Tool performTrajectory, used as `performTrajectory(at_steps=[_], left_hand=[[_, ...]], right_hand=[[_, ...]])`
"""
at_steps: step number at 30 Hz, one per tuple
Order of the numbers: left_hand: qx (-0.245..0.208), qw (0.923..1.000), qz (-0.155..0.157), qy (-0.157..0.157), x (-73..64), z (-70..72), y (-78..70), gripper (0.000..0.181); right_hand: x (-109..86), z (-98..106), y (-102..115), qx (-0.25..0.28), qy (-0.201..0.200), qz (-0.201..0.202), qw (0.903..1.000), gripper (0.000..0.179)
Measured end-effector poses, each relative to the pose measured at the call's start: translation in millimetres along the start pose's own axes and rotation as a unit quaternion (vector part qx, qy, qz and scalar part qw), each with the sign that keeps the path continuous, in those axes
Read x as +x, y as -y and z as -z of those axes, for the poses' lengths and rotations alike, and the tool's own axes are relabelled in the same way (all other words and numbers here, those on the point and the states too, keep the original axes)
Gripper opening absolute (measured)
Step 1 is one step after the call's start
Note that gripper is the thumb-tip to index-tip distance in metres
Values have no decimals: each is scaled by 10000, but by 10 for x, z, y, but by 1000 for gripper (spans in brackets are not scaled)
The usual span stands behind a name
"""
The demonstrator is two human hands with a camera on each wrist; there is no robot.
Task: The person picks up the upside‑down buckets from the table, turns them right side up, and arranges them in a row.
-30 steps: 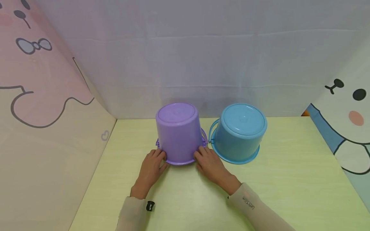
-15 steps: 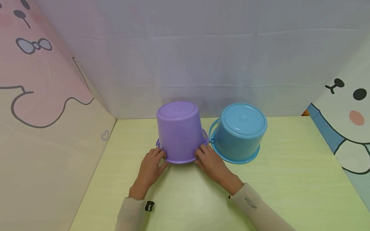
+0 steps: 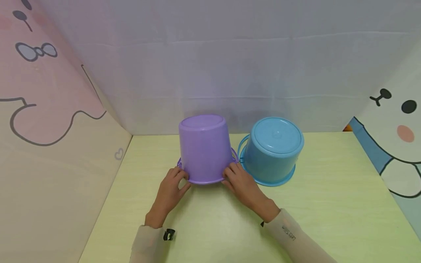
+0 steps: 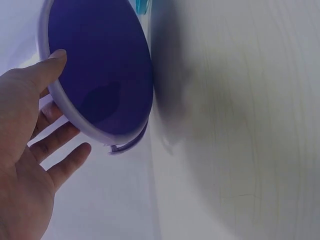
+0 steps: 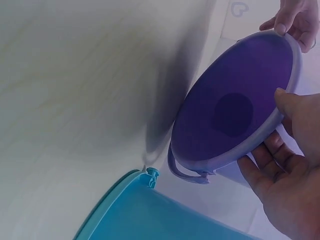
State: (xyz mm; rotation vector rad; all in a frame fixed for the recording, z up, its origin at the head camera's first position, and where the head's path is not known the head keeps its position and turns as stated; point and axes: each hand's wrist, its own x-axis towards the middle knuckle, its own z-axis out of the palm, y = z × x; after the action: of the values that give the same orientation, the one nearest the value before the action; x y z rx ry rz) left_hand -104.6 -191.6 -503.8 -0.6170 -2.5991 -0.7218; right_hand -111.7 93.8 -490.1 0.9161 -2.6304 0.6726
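An upside-down purple bucket (image 3: 205,153) tilts backward, its near rim raised off the table. My left hand (image 3: 171,188) pinches the rim at the left, with the thumb inside and the fingers outside, as the left wrist view shows. On the right side of the rim, my right hand (image 3: 241,184) grips the same way. The dark inside of the bucket (image 5: 235,95) faces the wrist cameras, and its far rim is close to the tabletop. The bucket's purple handle (image 5: 182,172) hangs at the far side.
A blue bucket (image 3: 274,153) stands upside down right beside the purple one, its handle (image 3: 241,144) toward it. A white cloth wall (image 3: 210,73) rises behind both. Printed side panels (image 3: 398,146) flank the pale yellow table (image 3: 345,204).
The near rim of the purple bucket has risen and the bucket tips farther back. Both hands have moved slightly up with it. The blue bucket has stayed in place.
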Motion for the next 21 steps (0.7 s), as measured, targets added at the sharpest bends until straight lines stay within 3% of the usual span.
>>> performTrajectory(at_steps=[21], left_hand=[[-670,9957,-378,-514,77,126,-19,36]], right_hand=[[25,150,32,425,-336,-11,9985,22]])
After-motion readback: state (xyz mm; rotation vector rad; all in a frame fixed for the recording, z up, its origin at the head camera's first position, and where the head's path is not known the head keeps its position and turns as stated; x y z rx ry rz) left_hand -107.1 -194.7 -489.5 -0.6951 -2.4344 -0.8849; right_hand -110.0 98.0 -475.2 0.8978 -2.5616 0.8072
